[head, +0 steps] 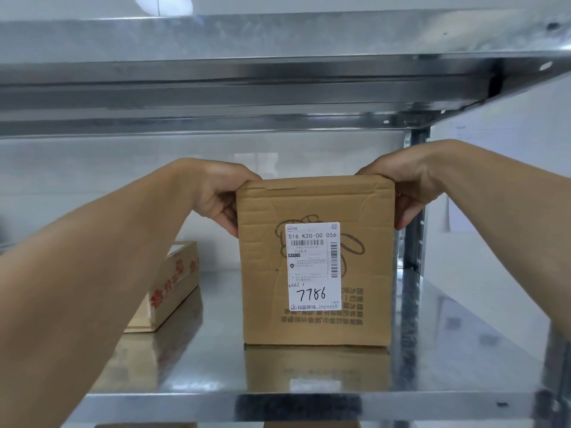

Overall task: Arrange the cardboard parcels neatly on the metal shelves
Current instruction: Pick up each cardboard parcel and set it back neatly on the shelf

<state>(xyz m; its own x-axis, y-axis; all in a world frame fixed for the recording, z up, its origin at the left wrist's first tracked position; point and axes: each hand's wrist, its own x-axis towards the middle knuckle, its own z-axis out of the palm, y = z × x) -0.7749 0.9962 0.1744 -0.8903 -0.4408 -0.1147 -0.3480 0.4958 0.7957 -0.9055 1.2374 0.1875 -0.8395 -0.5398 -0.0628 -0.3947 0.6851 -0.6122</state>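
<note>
Gripped at both top corners, upright parcel (364, 208) stands on metal shelf (457, 353) | flat parcel (173, 282) lies apart at left | left hand (216, 196) curls round left corner | label (313, 267) reads 7786 | right hand (411, 186) curls round right corner

Flat box (168, 285) blocks shelf (463, 350) left (right side free).

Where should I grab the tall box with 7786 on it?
By its two side walls near the top corners, reaching in from the front, one grip per side. The box stands upright on the shelf, and its front is wide and flat, with nothing to pinch. Nothing stands against either side: the flat box lies apart to the left.
</note>
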